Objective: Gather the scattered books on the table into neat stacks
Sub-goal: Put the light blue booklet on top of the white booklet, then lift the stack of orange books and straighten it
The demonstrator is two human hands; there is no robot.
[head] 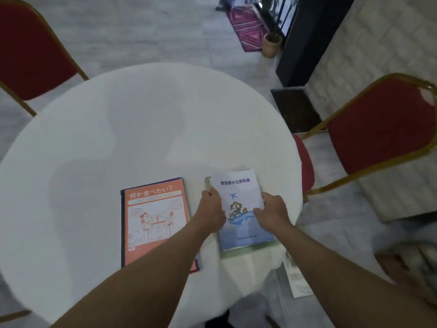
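A white and blue book [238,185] with a small plane on its cover lies on top of a stack on the round white table [132,129], near its front right edge. A pale green book [248,250] shows under it. My left hand [211,207] grips the top book's left edge. My right hand [272,211] holds its right edge, fingers on the cover. To the left lies an orange book [153,223] with a drawing of people at a table, on top of a dark-edged book. My left forearm crosses its lower right corner.
Red chairs with gold frames stand at the far left [30,53] and at the right [378,129]. A third red seat [306,166] is tucked under the table's right edge. A dark planter tray [293,110] and a pot [272,45] sit on the floor beyond.
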